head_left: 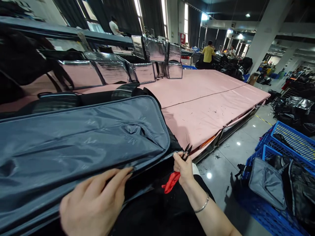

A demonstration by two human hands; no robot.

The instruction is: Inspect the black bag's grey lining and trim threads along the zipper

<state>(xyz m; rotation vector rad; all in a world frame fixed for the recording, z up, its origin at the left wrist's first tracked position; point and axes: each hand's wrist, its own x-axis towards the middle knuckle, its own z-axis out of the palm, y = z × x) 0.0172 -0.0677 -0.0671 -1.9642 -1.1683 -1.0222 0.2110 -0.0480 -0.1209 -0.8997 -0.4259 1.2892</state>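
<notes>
My right hand (183, 167) is closed round the black snips (186, 153), blades up and slightly parted, just off the right end of the grey-lined bag (73, 141); red cloth (171, 183) hangs from under the same fist, bracelet (203, 205) on that wrist. My left hand (94, 200) has its fingers bent together, tips touching the bag's near edge; can't tell if fabric is pinched. Bag lies in front of me, lining up, creased. Pink table (209, 95) extends beyond the bag and to its right. Foil-faced panels (156, 50) stand behind the bag. Blue crate (295, 139) with dark bags is right of the bag, on the floor side. Person in a yellow top (208, 54), well beyond the bag.
</notes>
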